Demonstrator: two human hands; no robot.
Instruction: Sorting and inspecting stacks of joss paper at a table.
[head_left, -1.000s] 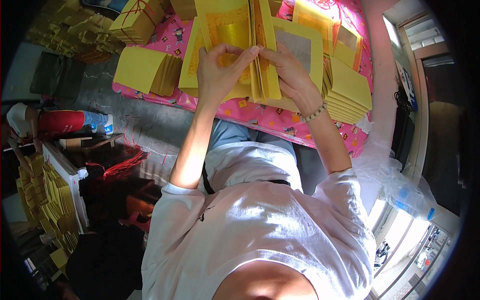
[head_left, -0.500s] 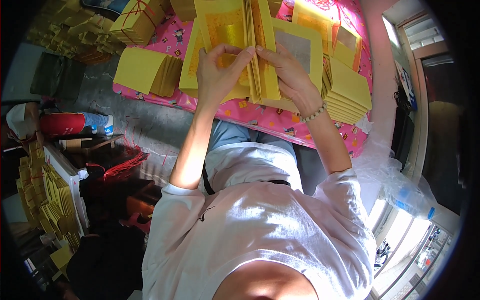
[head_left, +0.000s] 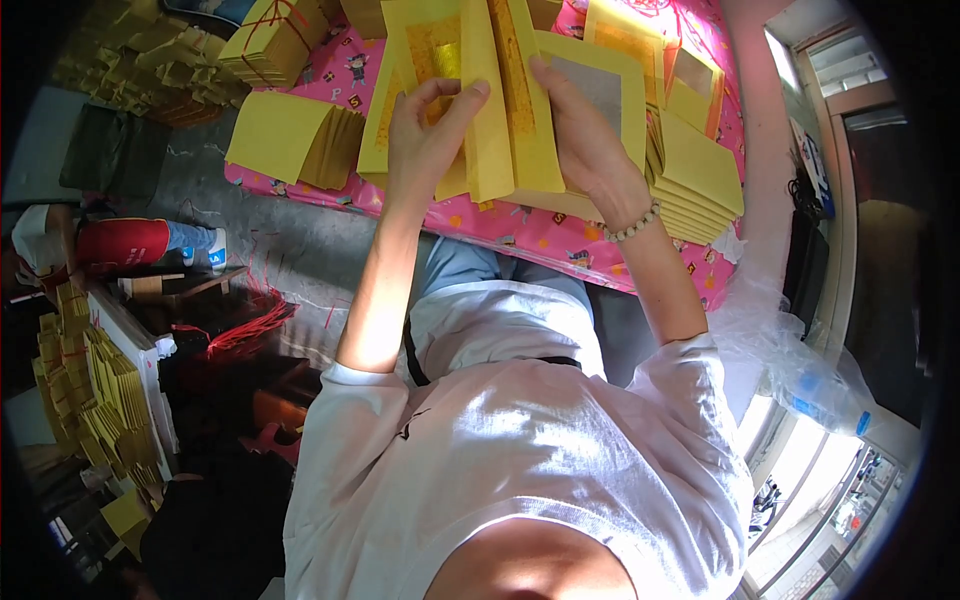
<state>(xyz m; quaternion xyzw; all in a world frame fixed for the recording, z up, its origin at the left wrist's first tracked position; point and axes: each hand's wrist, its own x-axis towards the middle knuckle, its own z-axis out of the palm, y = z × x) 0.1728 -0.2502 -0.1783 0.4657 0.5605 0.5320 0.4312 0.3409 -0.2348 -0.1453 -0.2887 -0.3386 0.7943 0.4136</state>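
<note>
Between my hands stands a folded bundle of yellow joss paper (head_left: 488, 130), its leaves spread apart along a middle gap, with orange print showing inside. My left hand (head_left: 425, 135) pinches the left fold, thumb on its front and fingers curled. My right hand (head_left: 590, 145) grips the right leaf (head_left: 535, 125) at its outer edge; its thumb lies along the edge and its other fingers are partly hidden. Beneath lie flat joss sheets, one with a gold patch (head_left: 447, 60) at left and one with a silver patch (head_left: 595, 95) at right.
A pink patterned cloth (head_left: 500, 225) covers the table. Folded yellow stacks stand at left (head_left: 285, 135) and right (head_left: 700, 180); a red-tied bundle (head_left: 268, 45) is farther left. Plastic film (head_left: 800, 360) hangs at the right. Another person (head_left: 130, 243) is at far left, beside more yellow stacks (head_left: 115, 390).
The narrow upright bundle has opened into wider leaves. My hands have moved apart, the left thumb going left and the right thumb up and right.
</note>
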